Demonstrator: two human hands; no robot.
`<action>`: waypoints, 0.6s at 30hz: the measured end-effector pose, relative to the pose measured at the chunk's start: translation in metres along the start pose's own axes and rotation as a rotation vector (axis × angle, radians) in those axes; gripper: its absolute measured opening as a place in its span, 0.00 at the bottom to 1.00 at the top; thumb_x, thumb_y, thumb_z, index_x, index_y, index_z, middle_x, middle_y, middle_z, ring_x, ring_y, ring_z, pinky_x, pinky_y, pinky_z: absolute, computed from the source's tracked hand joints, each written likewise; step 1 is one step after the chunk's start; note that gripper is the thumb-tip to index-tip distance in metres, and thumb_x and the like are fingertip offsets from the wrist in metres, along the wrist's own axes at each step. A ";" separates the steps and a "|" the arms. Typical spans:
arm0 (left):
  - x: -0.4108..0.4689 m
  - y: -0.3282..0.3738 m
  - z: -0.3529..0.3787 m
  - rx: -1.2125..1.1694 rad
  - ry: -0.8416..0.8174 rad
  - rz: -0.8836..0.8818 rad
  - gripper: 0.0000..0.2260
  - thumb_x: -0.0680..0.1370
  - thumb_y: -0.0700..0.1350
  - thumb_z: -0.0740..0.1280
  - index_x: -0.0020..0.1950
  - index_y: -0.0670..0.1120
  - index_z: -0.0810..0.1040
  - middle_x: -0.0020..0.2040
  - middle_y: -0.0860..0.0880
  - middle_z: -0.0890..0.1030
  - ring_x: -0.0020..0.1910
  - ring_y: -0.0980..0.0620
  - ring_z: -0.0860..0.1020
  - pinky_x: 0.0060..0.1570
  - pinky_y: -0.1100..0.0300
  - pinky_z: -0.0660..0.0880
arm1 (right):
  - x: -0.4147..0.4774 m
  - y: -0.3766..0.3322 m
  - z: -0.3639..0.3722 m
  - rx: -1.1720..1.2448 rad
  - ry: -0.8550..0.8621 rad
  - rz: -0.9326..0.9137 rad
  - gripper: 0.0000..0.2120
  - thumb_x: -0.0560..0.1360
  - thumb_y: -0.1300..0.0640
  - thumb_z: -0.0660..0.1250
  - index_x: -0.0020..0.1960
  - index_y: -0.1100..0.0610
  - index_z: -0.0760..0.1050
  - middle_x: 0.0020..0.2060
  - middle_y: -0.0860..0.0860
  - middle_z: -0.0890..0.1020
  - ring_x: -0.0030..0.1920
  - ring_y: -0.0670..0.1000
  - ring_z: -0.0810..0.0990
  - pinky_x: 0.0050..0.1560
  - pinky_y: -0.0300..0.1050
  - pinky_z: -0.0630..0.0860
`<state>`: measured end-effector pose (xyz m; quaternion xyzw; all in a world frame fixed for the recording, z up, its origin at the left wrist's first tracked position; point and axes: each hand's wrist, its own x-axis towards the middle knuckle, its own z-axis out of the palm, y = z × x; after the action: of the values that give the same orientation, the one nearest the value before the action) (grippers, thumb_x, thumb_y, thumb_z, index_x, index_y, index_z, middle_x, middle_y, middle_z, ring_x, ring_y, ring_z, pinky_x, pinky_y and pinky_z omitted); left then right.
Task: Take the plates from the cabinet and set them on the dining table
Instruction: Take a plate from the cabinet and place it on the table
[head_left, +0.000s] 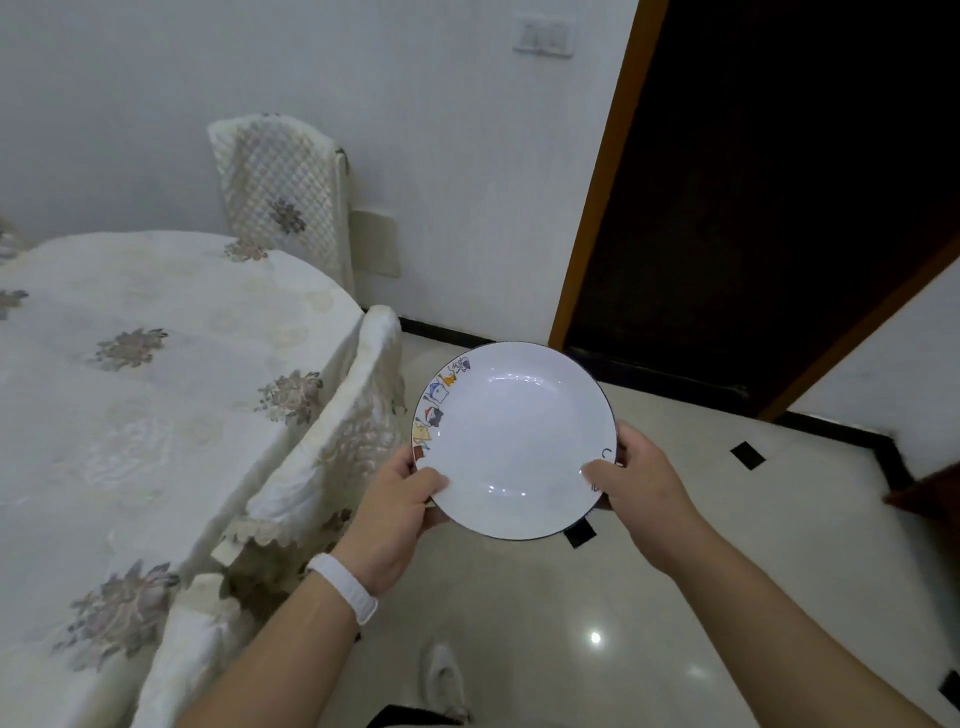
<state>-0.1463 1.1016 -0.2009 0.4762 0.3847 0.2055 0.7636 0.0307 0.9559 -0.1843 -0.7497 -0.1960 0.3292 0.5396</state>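
A white plate (514, 436) with a dark rim and small cartoon figures along its left edge is held level over the floor, right of the table. My left hand (400, 512) grips its near-left rim, thumb on top and fingers underneath. My right hand (639, 483) grips the near-right rim the same way. The dining table (156, 364), under a cream cloth with embroidered flowers, fills the left side. No cabinet is in view.
Three cloth-covered chairs stand along the table's right side: one at the far end (291, 197), one beside the plate (337, 441), one at the near edge (187, 649). A dark open doorway (753, 208) lies ahead right. The glossy tiled floor (597, 623) spreads below, with my foot (441, 675) on it.
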 end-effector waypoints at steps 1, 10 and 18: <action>0.013 0.008 -0.005 -0.001 -0.013 0.006 0.15 0.76 0.29 0.58 0.54 0.44 0.78 0.46 0.48 0.85 0.37 0.53 0.82 0.34 0.59 0.79 | 0.012 -0.008 0.006 -0.001 -0.001 -0.005 0.21 0.73 0.70 0.61 0.58 0.49 0.77 0.48 0.50 0.84 0.48 0.54 0.84 0.42 0.46 0.82; 0.089 0.065 -0.043 -0.027 0.018 0.073 0.15 0.77 0.30 0.59 0.54 0.45 0.78 0.45 0.49 0.84 0.38 0.55 0.82 0.35 0.59 0.79 | 0.095 -0.057 0.056 0.020 -0.035 -0.039 0.22 0.74 0.70 0.62 0.62 0.50 0.76 0.50 0.49 0.84 0.49 0.52 0.84 0.40 0.43 0.81; 0.118 0.078 -0.073 -0.088 0.179 0.073 0.15 0.76 0.30 0.59 0.55 0.46 0.79 0.46 0.49 0.85 0.37 0.53 0.82 0.32 0.61 0.77 | 0.162 -0.069 0.094 -0.048 -0.217 -0.069 0.22 0.74 0.69 0.62 0.60 0.47 0.76 0.52 0.48 0.84 0.52 0.53 0.83 0.44 0.48 0.83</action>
<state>-0.1260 1.2592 -0.1961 0.4358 0.4245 0.2915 0.7382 0.0831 1.1489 -0.1841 -0.7153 -0.2868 0.3847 0.5080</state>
